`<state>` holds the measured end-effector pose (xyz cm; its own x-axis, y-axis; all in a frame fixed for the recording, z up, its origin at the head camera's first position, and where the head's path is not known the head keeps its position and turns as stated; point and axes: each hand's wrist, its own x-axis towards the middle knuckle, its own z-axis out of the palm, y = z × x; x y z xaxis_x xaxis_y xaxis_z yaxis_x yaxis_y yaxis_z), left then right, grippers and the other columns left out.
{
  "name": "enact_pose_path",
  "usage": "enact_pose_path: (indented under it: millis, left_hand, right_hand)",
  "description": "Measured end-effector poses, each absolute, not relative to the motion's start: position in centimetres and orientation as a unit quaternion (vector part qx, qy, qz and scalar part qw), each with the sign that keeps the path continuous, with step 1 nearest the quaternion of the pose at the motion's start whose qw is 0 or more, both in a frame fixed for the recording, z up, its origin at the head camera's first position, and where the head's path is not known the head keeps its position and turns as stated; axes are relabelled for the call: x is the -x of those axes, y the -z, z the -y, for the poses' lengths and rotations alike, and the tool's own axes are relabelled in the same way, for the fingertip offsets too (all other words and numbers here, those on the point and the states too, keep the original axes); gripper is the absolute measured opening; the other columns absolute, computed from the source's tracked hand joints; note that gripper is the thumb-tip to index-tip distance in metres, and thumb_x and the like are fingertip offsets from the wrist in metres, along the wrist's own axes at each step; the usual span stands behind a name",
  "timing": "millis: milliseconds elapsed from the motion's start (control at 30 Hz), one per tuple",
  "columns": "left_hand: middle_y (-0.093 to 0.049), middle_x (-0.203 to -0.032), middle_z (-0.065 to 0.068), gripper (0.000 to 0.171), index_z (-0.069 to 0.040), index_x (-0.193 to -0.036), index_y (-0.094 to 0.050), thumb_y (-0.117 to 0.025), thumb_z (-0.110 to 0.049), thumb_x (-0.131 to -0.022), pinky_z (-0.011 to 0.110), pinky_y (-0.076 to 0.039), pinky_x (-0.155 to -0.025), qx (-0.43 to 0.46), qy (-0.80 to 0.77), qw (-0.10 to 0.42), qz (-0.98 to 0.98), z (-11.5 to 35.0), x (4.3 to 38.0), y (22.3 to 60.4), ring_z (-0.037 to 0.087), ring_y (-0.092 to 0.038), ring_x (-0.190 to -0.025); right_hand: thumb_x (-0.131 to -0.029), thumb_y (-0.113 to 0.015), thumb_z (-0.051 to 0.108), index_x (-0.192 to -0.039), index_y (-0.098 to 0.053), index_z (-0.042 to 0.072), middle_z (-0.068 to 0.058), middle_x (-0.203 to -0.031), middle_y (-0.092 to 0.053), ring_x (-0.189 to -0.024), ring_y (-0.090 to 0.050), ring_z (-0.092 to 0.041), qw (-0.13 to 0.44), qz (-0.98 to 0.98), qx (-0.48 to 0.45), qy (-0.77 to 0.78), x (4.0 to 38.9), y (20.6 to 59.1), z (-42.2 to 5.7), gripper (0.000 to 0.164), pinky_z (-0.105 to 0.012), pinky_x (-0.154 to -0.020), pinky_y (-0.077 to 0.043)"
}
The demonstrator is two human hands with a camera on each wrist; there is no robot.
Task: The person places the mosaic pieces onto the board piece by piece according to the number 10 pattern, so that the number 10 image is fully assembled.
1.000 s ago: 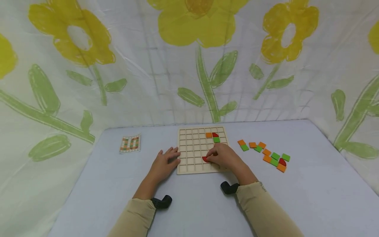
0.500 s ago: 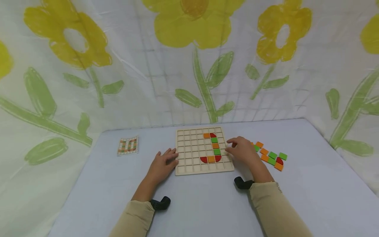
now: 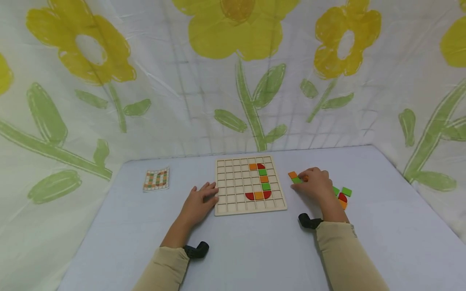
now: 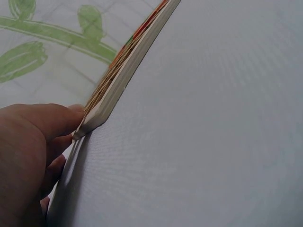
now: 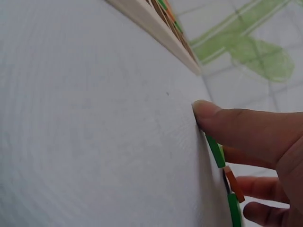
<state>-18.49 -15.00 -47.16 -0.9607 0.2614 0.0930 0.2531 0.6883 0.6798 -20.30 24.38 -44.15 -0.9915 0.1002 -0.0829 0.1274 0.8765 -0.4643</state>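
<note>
Tile selection, judged in hand.
Right hand (image 3: 316,186) slightly parted around flat green square tile (image 3: 296,180), hold unclear; relaxed left hand (image 3: 198,207) touches beige wooden grid board (image 3: 233,187), left edge. Next calls for firm pinch.

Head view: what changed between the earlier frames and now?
Right hand let go of the leftmost red piece on the board, then moved right to the loose tiles; whether it grips one can't be told. Unchanged: left hand at the board's left edge, board and patterned card in place.
</note>
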Motion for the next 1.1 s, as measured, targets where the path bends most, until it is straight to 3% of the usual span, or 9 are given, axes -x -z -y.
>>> enact_pose_path:
  millis: [200,500,667,867,1000,1100]
  left_hand:
    - [-0.050,-0.148,0.000,0.038,-0.010,-0.129,-0.066,-0.066,-0.027,-0.095,0.052,-0.010,-0.124,-0.138,-0.373,0.007,-0.918,15.0,18.5,47.1,0.021,-0.038,-0.144]
    - [-0.050,-0.148,0.000,0.038,-0.011,-0.129,-0.066,-0.065,-0.028,-0.095,0.051,-0.009,-0.124,-0.138,-0.375,0.005,-0.917,15.0,18.5,47.2,0.021,-0.038,-0.144]
    - [-0.050,-0.148,0.001,0.038,-0.011,-0.129,-0.066,-0.065,-0.028,-0.095,0.052,-0.009,-0.124,-0.143,-0.371,0.004,-0.918,15.0,18.6,47.2,0.022,-0.038,-0.144]
    - [-0.051,-0.147,0.000,0.037,-0.012,-0.129,-0.066,-0.065,-0.029,-0.096,0.052,-0.009,-0.124,-0.141,-0.377,0.003,-0.916,15.1,18.6,47.4,0.021,-0.038,-0.144]
    - [-0.051,-0.147,0.000,0.037,-0.011,-0.129,-0.066,-0.065,-0.028,-0.096,0.052,-0.009,-0.124,-0.142,-0.382,0.007,-0.913,15.2,18.6,47.3,0.021,-0.038,-0.144]
    - [-0.051,-0.147,-0.001,0.037,-0.012,-0.129,-0.066,-0.065,-0.028,-0.096,0.051,-0.008,-0.124,-0.138,-0.381,0.012,-0.914,15.2,18.6,47.2,0.020,-0.037,-0.144]
  right_hand:
    - [-0.087,-0.073,0.036,-0.116,-0.071,0.006,-0.023,-0.132,-0.053,-0.119,-0.039,-0.046,0.018,-0.969,-0.051,0.243,20.4,44.5,-24.4,0.042,-0.060,-0.095,-0.039]
    - [-0.093,-0.067,0.025,-0.123,-0.068,0.005,-0.025,-0.130,-0.055,-0.116,-0.044,-0.046,0.019,-0.975,-0.016,0.219,20.7,44.3,-24.2,0.037,-0.060,-0.091,-0.042]
    - [-0.092,-0.065,0.021,-0.124,-0.066,0.004,-0.023,-0.120,-0.059,-0.111,-0.048,-0.042,0.019,-0.973,-0.006,0.232,20.8,43.9,-24.0,0.036,-0.055,-0.088,-0.045]
    - [-0.093,-0.065,0.017,-0.124,-0.066,0.003,-0.016,-0.105,-0.062,-0.096,-0.054,-0.032,0.032,-0.962,0.053,0.267,21.1,43.6,-22.0,0.034,-0.044,-0.080,-0.049]
    - [-0.093,-0.067,0.017,-0.123,-0.067,0.007,-0.008,-0.092,-0.060,-0.079,-0.051,-0.022,0.060,-0.950,0.100,0.290,21.0,43.1,-18.9,0.031,-0.033,-0.065,-0.044]
    - [-0.092,-0.068,0.018,-0.121,-0.068,0.009,-0.003,-0.086,-0.057,-0.075,-0.048,-0.018,0.072,-0.941,0.135,0.301,20.9,42.8,-16.3,0.030,-0.029,-0.063,-0.042]
